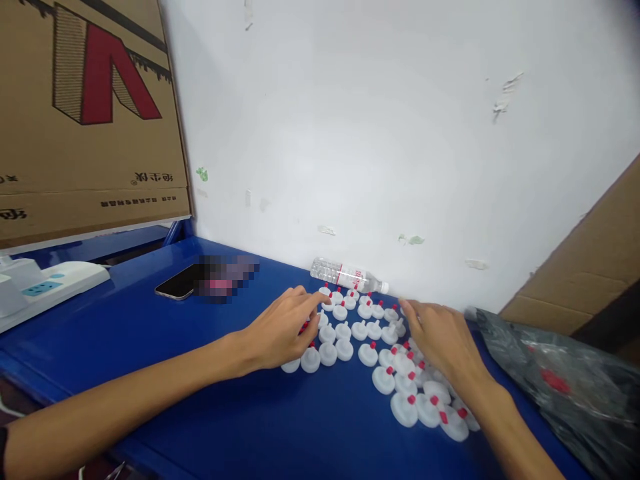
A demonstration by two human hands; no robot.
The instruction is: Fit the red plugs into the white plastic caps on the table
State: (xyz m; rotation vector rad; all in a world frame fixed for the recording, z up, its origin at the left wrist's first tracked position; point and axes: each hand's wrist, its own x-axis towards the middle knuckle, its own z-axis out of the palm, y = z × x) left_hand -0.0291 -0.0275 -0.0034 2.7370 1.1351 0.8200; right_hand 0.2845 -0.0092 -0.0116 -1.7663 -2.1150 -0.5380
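Many small white plastic discs with short nozzles (pixel 327 353) stand in loose rows on the blue table (pixel 210 407). Most at the back and right carry red tips on their nozzles; several in the middle show bare nozzles. My left hand (pixel 287 327) is over the left end of the rows, its index finger and thumb apart near the back discs. Under its palm a bit of red shows, partly hidden. My right hand (pixel 443 337) reaches over the right-hand cluster of red-tipped discs (pixel 405 407), fingers stretched toward the back discs. It covers part of the cluster.
A clear plastic bottle (pixel 345 273) lies against the white wall (pixel 380 133). At left are a phone (pixel 177 283), a white power strip (pixel 55 287) and a large cardboard box (pixel 90 153). A dark plastic bag (pixel 570 380) with something red lies at right, near more cardboard (pixel 580 267).
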